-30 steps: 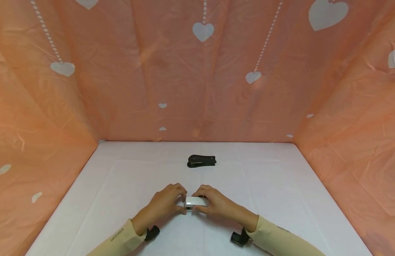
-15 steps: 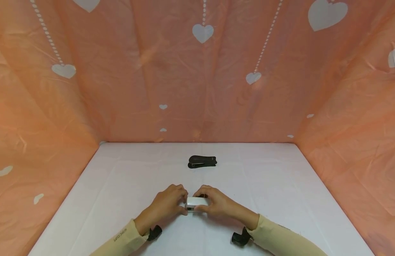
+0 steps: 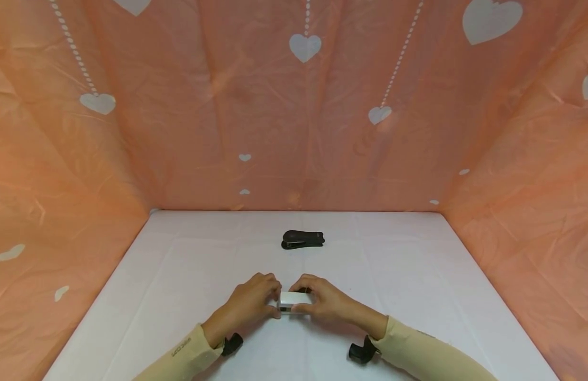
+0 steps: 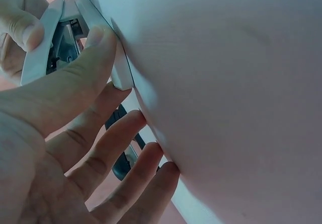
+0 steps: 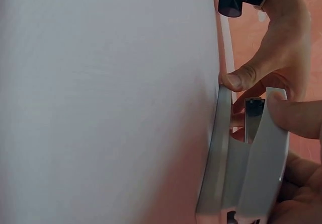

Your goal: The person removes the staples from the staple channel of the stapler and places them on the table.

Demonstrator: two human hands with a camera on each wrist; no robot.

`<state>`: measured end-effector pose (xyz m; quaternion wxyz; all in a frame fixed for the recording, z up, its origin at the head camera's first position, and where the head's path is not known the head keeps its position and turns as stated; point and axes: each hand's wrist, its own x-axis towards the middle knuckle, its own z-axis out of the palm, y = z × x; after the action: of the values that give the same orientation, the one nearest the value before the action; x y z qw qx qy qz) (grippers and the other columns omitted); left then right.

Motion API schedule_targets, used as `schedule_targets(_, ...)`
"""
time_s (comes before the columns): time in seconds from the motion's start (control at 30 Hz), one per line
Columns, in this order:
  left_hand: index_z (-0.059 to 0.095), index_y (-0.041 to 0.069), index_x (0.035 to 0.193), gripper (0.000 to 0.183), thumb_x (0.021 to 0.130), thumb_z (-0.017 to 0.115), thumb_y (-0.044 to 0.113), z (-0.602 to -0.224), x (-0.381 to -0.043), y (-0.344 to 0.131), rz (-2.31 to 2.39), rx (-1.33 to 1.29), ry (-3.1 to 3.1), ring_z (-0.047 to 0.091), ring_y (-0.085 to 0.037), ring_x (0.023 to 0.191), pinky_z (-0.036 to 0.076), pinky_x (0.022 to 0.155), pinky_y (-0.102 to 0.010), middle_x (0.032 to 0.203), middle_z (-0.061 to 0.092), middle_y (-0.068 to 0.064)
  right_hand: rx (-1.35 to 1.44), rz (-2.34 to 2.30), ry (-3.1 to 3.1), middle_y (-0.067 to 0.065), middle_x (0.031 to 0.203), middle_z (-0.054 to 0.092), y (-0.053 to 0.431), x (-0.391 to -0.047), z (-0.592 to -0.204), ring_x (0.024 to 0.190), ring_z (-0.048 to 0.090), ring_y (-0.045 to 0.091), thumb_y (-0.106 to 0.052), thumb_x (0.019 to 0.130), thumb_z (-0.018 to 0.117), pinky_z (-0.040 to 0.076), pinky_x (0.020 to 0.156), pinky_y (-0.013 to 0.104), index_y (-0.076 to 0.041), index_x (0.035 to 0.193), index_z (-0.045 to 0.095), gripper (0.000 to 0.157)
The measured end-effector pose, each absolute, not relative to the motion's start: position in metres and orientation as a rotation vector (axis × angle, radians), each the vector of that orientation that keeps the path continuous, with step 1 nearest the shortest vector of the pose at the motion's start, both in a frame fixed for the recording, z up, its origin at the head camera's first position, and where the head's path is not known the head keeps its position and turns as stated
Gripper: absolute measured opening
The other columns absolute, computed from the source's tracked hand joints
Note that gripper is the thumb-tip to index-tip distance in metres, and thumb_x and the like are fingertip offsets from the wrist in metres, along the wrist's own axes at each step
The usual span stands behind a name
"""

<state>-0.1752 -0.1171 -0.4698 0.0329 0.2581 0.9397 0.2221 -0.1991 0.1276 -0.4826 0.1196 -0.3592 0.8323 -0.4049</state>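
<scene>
We see a pale grey-white plastic stapler (image 3: 294,297) on the white cloth-covered table (image 3: 203,243), between the person's 2 bare hands. The left hand (image 3: 251,298) pinches the left end of its base (image 5: 216,151) between thumb and index finger; its other 3 fingers fan out loosely. The right hand (image 3: 328,300) grips the top lever (image 5: 266,153) with thumb and curled fingers. The lever stands apart from the base, baring dark inner parts (image 4: 65,40). A black stapler (image 3: 302,239) lies farther back, untouched. We judge the step in hand to be steadying the base while handling the lever; next calls for anchoring that base while the right hand lifts or presses, we cannot tell which
</scene>
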Motion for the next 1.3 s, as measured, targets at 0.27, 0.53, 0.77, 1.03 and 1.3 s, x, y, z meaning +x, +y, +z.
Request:
schedule_targets(0.27, 0.066, 0.021, 0.087, 0.034, 0.076, 0.098, 0.026, -0.470, -0.174, -0.115, 0.700, 0.790, 2.880, 0.061, -0.021, 0.106, 0.055, 0.071, -0.044, 0.100, 0.062, 0.011, -1.060, -1.186, 2.432, -0.003, 0.117, 0.070, 0.130, -0.198, -0.484, 0.108, 0.062, 0.010, -0.023, 0.096, 0.084, 0.049, 0.101, 0.031, -0.013, 0.121, 0.074, 0.028)
schedule_targets(0.53, 0.068, 0.019, 0.091, 0.033, 0.078, 0.097, 0.026, -0.468, -0.174, -0.114, 0.663, 0.807, 2.880, 0.062, -0.021, 0.106, 0.055, 0.070, -0.043, 0.099, 0.062, 0.010, -1.015, -1.420, 2.306, 0.004, 0.120, 0.071, 0.142, -0.196, -0.485, 0.108, 0.065, 0.017, -0.017, 0.098, 0.081, 0.052, 0.099, 0.030, -0.008, 0.127, 0.071, 0.032)
schedule_targets(0.77, 0.070, 0.019, 0.092, 0.031, 0.078, 0.097, 0.025, -0.468, -0.177, -0.116, 0.667, 0.812, 2.880, 0.062, -0.022, 0.107, 0.056, 0.072, -0.044, 0.100, 0.063, 0.009, -1.164, -1.446, 2.364, 0.000, 0.116, 0.071, 0.149, -0.198, -0.485, 0.101, 0.063, 0.010, -0.019, 0.097, 0.083, 0.054, 0.096, 0.032, -0.012, 0.126, 0.072, 0.031)
schedule_targets(1.03, 0.071, 0.019, 0.093, 0.032, 0.078, 0.097, 0.026, -0.469, -0.179, -0.116, 0.653, 0.820, 2.874, 0.062, -0.025, 0.112, 0.057, 0.075, -0.047, 0.111, 0.067, 0.005, -1.359, -1.370, 2.536, -0.007, 0.111, 0.069, 0.168, -0.199, -0.471, 0.099, 0.061, 0.009, -0.008, 0.090, 0.086, 0.056, 0.089, 0.036, -0.016, 0.121, 0.068, 0.037)
schedule_targets(1.3, 0.072, 0.017, 0.094, 0.031, 0.077, 0.098, 0.024, -0.468, -0.177, -0.118, 0.661, 0.819, 2.882, 0.063, -0.026, 0.112, 0.057, 0.075, -0.047, 0.116, 0.070, 0.002, -1.370, -1.382, 2.543, -0.007, 0.106, 0.069, 0.184, -0.200, -0.464, 0.098, 0.061, 0.014, -0.005, 0.088, 0.086, 0.055, 0.088, 0.041, -0.017, 0.114, 0.065, 0.036)
